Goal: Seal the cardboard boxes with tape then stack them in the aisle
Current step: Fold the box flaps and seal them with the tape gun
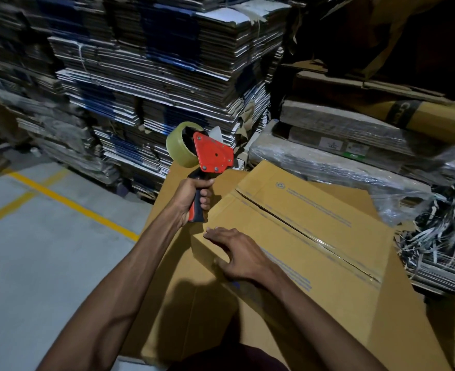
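Head view: left hand grip wraps the raised tape dispenser handle; right hand lies flat, fingers spread, on the box.

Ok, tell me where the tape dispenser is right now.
In the head view, the tape dispenser is near centre, held up in the left hand above the far-left corner of the cardboard box, in front of the stacks of flattened cartons.

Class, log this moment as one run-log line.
left hand: grips tape dispenser | right hand: rests on cardboard box | seam: partly taped
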A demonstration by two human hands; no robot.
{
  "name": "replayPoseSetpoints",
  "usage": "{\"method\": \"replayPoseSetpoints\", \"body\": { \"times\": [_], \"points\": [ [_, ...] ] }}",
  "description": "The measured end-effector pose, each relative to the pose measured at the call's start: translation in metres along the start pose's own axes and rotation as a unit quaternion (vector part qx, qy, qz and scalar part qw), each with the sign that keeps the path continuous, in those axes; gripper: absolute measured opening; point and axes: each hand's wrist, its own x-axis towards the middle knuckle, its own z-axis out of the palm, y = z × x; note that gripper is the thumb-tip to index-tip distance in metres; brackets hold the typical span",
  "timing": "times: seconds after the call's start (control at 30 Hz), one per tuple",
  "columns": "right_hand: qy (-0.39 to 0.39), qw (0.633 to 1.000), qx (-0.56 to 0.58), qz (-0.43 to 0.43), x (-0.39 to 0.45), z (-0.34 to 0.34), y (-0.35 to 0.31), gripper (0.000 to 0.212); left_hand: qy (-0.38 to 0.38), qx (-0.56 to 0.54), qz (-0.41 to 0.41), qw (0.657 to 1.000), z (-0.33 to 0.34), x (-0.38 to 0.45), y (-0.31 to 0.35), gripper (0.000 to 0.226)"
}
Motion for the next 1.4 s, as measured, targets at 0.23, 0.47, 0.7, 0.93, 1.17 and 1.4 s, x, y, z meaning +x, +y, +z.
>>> {"method": "replayPoseSetpoints", "body": {
  "times": [0.23,0.47,0.7,0.93,1.17,1.4],
  "points": [
    [-0.06,0.986,-0.152,0.004,0.06,0.003,0.001,0.07,-0.034,-0.005,-0.021,0.999,0.005,0.002,0.003,0.021],
    [-0.016,0.997,-0.067,-0.042,0.045,0.026,-0.021,0.064,-0.034,0.023,-0.031,0.999,0.0,-0.007,0.004,0.017],
    [0.225,0.867,0.421,0.141,0.053,0.007,-0.006,0.013,-0.033,0.0,-0.047,0.998,-0.007,-0.008,0.002,0.025],
    [0.278,0.824,0.432,0.239,0.101,-0.081,0.032,0.036,-0.059,-0.046,-0.056,0.996,0.001,-0.008,-0.001,0.022],
    [0.341,0.77,0.494,0.216,0.098,-0.093,0.031,0.024,-0.08,-0.055,-0.077,0.992,0.007,-0.008,-0.006,0.023],
    [0.392,0.762,0.478,0.194,0.086,-0.08,0.04,0.017,-0.078,-0.106,-0.076,0.988,0.0,-0.007,-0.001,0.021]
  ]
}}
